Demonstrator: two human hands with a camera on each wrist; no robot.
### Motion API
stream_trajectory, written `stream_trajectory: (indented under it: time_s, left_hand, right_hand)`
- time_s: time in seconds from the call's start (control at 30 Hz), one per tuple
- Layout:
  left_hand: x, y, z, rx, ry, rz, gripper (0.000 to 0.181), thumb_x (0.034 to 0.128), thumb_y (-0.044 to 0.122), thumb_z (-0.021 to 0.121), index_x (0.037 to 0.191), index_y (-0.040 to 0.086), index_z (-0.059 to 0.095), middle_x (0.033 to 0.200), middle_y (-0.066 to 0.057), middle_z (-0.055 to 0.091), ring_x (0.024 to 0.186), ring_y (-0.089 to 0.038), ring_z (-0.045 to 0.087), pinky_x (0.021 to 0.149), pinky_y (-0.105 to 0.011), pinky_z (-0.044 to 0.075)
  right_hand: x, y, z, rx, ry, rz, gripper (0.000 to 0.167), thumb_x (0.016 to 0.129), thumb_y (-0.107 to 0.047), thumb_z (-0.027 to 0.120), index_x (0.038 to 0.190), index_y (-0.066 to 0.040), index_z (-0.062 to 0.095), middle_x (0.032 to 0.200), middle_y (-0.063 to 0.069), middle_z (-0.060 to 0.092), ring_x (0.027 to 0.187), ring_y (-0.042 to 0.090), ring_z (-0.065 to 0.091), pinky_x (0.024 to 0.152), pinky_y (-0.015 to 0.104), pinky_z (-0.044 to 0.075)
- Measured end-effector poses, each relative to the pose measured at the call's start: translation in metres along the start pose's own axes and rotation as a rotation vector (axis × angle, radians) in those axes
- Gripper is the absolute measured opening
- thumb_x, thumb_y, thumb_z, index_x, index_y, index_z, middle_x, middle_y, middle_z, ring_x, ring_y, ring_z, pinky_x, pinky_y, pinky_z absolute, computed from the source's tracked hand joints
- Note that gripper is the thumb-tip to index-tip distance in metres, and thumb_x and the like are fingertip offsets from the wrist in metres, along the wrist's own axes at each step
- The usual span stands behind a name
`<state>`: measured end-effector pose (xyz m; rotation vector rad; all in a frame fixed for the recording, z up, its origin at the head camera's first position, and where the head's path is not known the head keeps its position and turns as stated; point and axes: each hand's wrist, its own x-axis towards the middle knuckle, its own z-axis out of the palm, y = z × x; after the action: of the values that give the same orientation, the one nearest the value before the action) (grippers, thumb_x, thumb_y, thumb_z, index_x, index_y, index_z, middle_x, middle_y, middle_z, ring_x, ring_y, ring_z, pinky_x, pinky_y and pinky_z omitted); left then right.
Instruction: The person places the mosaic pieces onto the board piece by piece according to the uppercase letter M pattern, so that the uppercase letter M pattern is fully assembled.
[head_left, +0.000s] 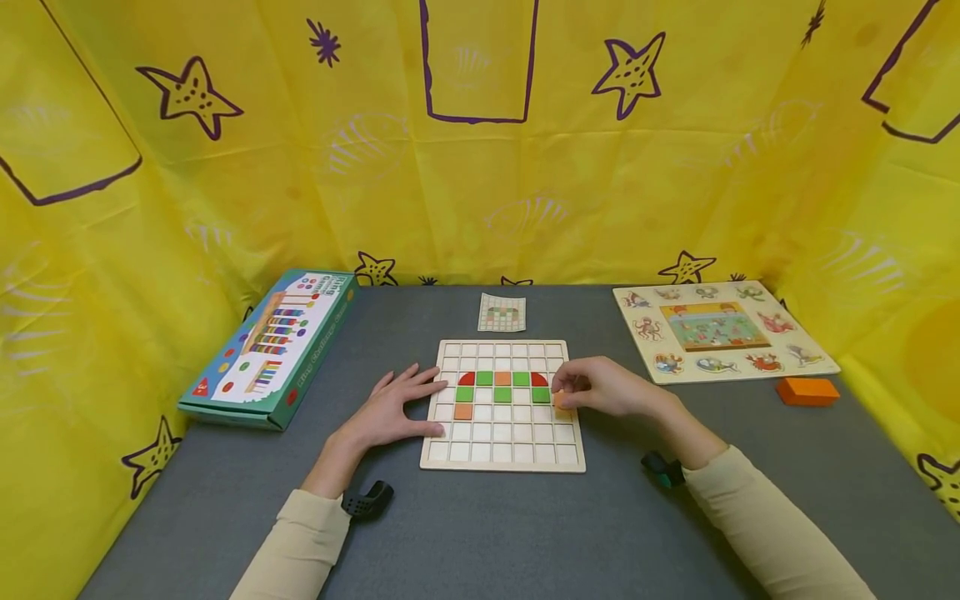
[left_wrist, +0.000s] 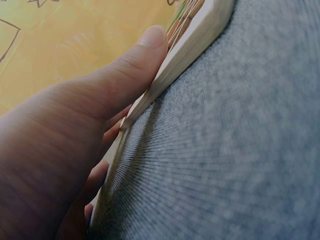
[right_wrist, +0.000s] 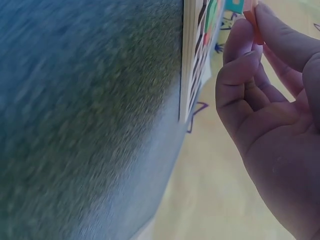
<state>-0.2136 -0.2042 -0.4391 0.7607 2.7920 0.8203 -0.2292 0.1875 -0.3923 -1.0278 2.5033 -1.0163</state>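
Observation:
A wooden grid board (head_left: 502,466) lies flat on the grey table. Its cells hold two red rounded tiles (head_left: 467,380), several green square tiles (head_left: 502,395) and two orange square tiles (head_left: 463,412). My left hand (head_left: 386,410) rests at the board's left side, fingers spread; in the left wrist view its thumb (left_wrist: 135,65) lies against the board's edge. Between thumb and fingertips, my right hand (head_left: 607,387) pinches an orange tile (right_wrist: 253,22) above the board's right edge. That hand partly covers the tile in the head view.
Behind the board lies a small pattern card (head_left: 502,313). A green game box (head_left: 264,350) sits at the left. To the right are a wooden sea-animal puzzle (head_left: 637,336) and an orange block (head_left: 807,392). Yellow patterned cloth (head_left: 480,183) hangs around the table.

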Motion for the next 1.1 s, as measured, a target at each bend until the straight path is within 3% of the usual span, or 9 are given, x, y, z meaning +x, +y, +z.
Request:
stream_trajectory:
  time_s: [0.43,1.1]
  left_hand:
    - [-0.001,0.002,-0.002,-0.007,0.0,-0.003,0.085,0.08,0.058,0.079,0.15,0.018,0.053,0.16,-0.005,0.038,0.151,-0.036,0.018,0.116,-0.062,0.003]
    - [-0.001,0.001,0.0,-0.009,0.002,0.004,0.084,0.0797,0.059,0.079,0.15,0.019,0.053,0.16,-0.003,0.037,0.151,-0.035,0.017,0.117,-0.061,0.003]
  right_hand:
    - [0.024,-0.004,0.008,-0.004,-0.019,-0.008,0.008,0.094,-0.018,0.074,0.1,-0.013,0.07,0.084,-0.008,0.061,0.078,0.013,0.054,0.07,0.03,0.046]
    - [0.026,-0.007,0.022,-0.049,-0.066,-0.003,0.006,0.092,-0.013,0.076,0.092,-0.015,0.069,0.077,-0.009,0.058,0.071,0.008,0.053,0.066,0.027,0.046]
